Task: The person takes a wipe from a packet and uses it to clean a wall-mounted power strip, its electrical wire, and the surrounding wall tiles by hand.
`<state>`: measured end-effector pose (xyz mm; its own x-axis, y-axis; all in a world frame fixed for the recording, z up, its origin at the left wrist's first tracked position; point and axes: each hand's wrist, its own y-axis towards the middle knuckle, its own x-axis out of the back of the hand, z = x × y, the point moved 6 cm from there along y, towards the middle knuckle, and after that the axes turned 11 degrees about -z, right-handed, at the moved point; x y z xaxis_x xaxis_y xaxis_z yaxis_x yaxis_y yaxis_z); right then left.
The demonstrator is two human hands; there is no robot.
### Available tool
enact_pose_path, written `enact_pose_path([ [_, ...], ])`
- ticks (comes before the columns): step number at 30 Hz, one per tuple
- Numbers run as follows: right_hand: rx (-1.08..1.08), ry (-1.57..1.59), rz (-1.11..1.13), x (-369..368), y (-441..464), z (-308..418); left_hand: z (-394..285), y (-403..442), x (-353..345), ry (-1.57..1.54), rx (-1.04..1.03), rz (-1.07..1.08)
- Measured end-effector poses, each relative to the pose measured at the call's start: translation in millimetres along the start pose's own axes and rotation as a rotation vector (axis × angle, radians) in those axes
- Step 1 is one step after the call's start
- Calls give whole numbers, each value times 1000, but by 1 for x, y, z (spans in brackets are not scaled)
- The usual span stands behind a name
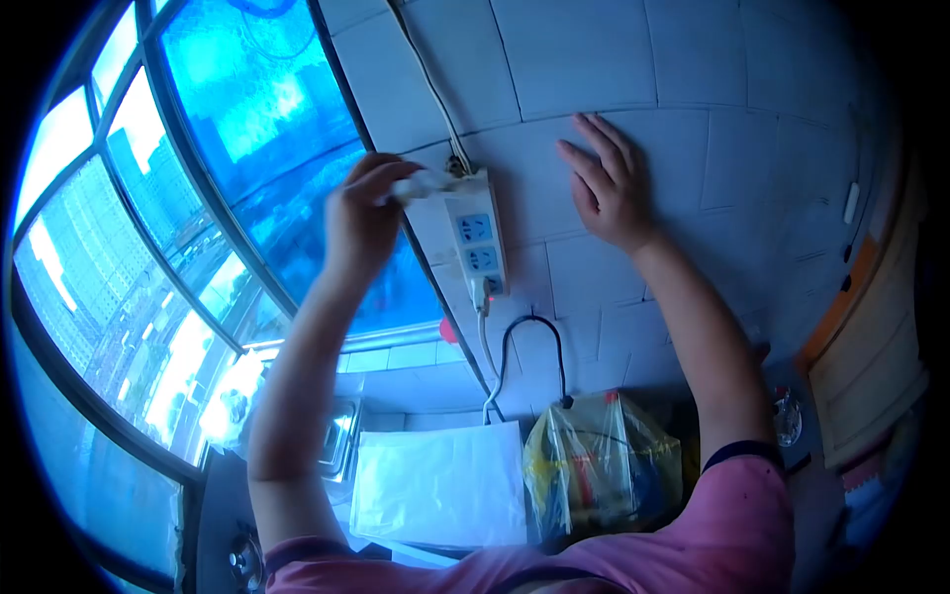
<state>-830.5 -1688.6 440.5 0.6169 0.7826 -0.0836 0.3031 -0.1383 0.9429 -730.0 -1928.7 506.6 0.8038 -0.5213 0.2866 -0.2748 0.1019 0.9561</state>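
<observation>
My left hand [368, 213] is raised beside the upper end of a white power strip [495, 243] mounted upright on the tiled wall. Its fingers are closed on a white crumpled cloth [426, 185], blurred, which reaches to the strip's top end; whether it is cloth or tissue is hard to tell. My right hand [616, 188] lies on the wall tiles to the right of the strip, fingers stretched out and holding nothing. A white plug [480, 293] sits in the strip's lowest socket, with a small red light next to it.
A cable [427, 74] runs down the wall into the strip's top. Below are a white sheet-covered surface [440, 485], a filled plastic bag [599, 465] and a black cord [534, 319]. Windows [267, 148] stand at left, a wooden door [871, 366] at right.
</observation>
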Motion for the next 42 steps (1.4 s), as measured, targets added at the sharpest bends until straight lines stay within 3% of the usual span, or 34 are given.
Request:
enact_pose_path([
  [4, 23, -2, 4, 3, 3, 0, -32, 9, -33, -30, -53, 93],
  [6, 29, -13, 8, 2, 3, -1, -40, 4, -40, 97, -318, 91],
  [11, 7, 6, 27, 4, 1, -4, -22, 1, -22, 110, -362, 76],
  [13, -8, 11, 20, 3, 1, -5, 9, -7, -15, 281, -325, 243],
  [15, -8, 4, -9, 3, 8, -12, 42, -31, 6, 273, -99, 255],
  [17, 7, 18, -33, 4, 12, -16, 43, -21, 39, 131, 62, -22],
  [19, -17, 57, -18, 5, 5, -6, 33, -18, 46, 150, 117, -74],
  [21, 0, 80, -43, 7, 10, -5, 28, -33, 31, -260, 536, 2],
  [23, 16, 85, -50, 9, 13, 4, 8, -46, 19, -528, 651, 12],
  [26, -370, 264, -36, 9, 5, 22, -18, -69, 6, -815, 862, 37],
  [28, -836, 698, 84, 16, -4, 67, -39, -84, -2, -947, 1015, 30],
  [29, -953, 844, 122, 24, -5, 92, -48, -92, -4, -986, 1032, 110],
  [31, -1188, 1072, 128, 30, -18, 127, -56, -113, -13, -1077, 1093, 66],
  [32, -1201, 1065, 144, 36, -17, 133, -61, -125, -15, -1064, 1120, 132],
  [34, -1472, 1138, 169, 44, -28, 145, -66, -152, -20, -1084, 1195, 174],
  [37, -1584, 1129, 111, 50, -45, 153, -70, -184, -18, -1144, 1295, 185],
  [42, -1649, 1057, 319, 57, -72, 158, -67, -223, -10, -1224, 1415, 98],
])
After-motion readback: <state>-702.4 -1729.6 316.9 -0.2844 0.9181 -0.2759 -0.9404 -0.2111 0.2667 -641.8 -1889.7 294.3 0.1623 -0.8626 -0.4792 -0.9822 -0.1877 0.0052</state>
